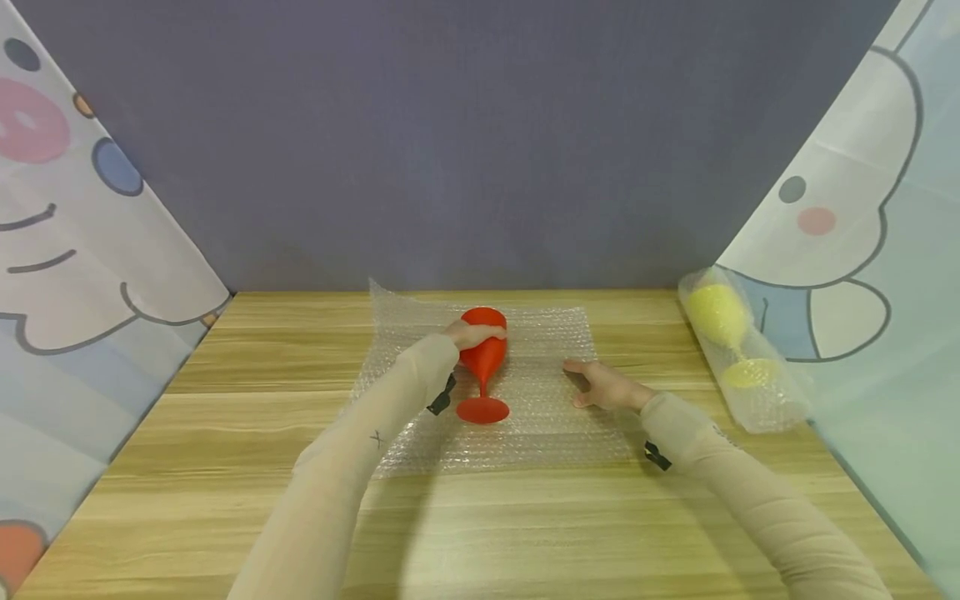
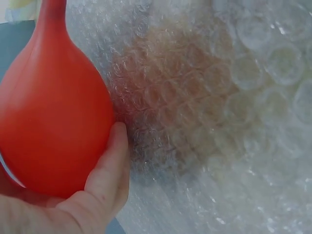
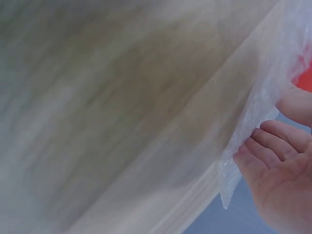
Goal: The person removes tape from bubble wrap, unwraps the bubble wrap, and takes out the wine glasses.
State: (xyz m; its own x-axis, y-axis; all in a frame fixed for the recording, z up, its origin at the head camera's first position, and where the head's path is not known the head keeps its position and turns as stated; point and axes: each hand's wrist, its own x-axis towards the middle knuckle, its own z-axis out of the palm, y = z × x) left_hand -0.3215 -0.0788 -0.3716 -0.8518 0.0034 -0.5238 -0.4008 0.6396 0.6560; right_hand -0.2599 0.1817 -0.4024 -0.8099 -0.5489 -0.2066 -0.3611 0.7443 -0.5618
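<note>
A red goblet lies on a sheet of bubble wrap, its round base toward me and its bowl at the far end. My left hand holds the bowl; in the left wrist view, fingers curl along the side of the red bowl. At the sheet's right edge is my right hand, thumb and fingers spread apart. The right wrist view shows its fingertips right at the edge of the bubble wrap.
A yellow goblet wrapped in bubble wrap lies at the right edge of the wood-grain table. Behind the table stands a grey panel. Cartoon-printed cloths hang on both sides.
</note>
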